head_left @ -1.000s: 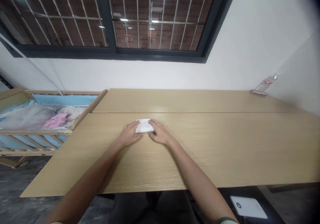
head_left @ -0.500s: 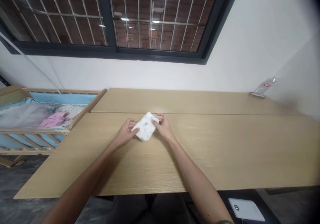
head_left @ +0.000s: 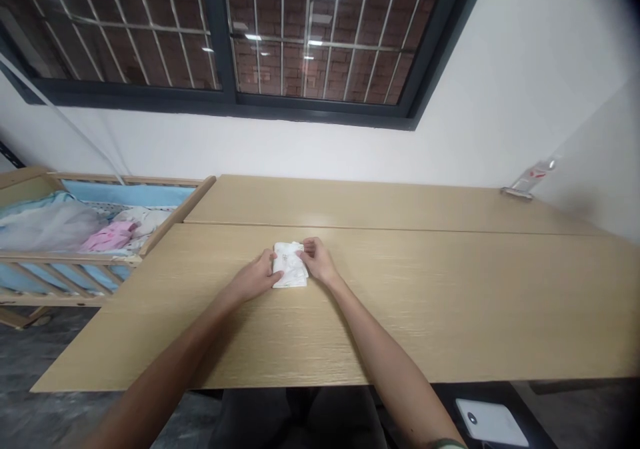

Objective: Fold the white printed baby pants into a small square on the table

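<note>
Here the left hand [head_left: 257, 277] and right hand [head_left: 317, 259] meet at the middle of the frame, fingers pinching the two sides of a small folded white cloth [head_left: 289, 264] that lies on the wooden surface [head_left: 450, 302]. At the left edge stands a wooden crib [head_left: 165, 219] with pink clothing [head_left: 103, 239] inside. A white device [head_left: 490, 421] lies at lower right.

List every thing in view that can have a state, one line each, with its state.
White cloth: folded small, lying on the table, pinched from both sides.
Left hand: fingers on the cloth's left edge.
Right hand: fingers gripping the cloth's right edge.
Table: bears the cloth.
Crib: beside the table's left end, holds bedding and pink fabric.
Window: shut, barred.
White device: lying flat below the table edge.
</note>
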`<state>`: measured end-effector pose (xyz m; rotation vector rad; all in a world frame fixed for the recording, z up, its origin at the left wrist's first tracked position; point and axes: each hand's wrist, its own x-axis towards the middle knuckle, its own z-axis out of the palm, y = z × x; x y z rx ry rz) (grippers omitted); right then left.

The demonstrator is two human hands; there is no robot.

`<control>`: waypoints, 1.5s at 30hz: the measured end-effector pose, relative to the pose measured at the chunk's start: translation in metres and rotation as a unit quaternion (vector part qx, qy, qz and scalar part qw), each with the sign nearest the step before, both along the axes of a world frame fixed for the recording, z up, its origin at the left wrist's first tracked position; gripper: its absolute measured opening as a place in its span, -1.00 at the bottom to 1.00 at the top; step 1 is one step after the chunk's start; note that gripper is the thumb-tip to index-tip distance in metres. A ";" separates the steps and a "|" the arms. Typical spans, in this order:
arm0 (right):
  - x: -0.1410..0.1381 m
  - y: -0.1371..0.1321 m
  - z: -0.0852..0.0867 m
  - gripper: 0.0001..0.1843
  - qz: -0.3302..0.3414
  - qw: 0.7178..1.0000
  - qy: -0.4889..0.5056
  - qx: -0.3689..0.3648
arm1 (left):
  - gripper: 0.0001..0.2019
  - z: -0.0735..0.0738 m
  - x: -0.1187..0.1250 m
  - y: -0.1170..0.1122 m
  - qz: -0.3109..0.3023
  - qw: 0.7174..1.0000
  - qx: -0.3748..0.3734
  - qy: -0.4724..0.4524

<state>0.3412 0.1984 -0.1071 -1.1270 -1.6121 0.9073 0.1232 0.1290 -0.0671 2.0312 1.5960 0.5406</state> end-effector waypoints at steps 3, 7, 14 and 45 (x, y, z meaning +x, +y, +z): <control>0.001 -0.001 -0.001 -0.66 0.001 1.000 -0.018 0.014 | -0.57 0.010 0.004 -0.005 0.015 0.998 -0.012 0.055; 0.003 -0.007 0.008 -0.61 -0.020 0.995 -0.054 0.086 | -0.63 0.021 0.016 -0.031 0.099 0.982 0.064 0.148; -0.008 -0.049 0.043 -0.50 0.164 0.938 -0.196 0.233 | -0.38 -0.014 0.075 -0.095 0.084 0.946 0.259 0.178; 0.007 0.000 0.019 -0.11 0.152 0.930 -0.333 0.041 | -0.43 -0.034 0.089 -0.106 0.110 0.947 0.233 0.192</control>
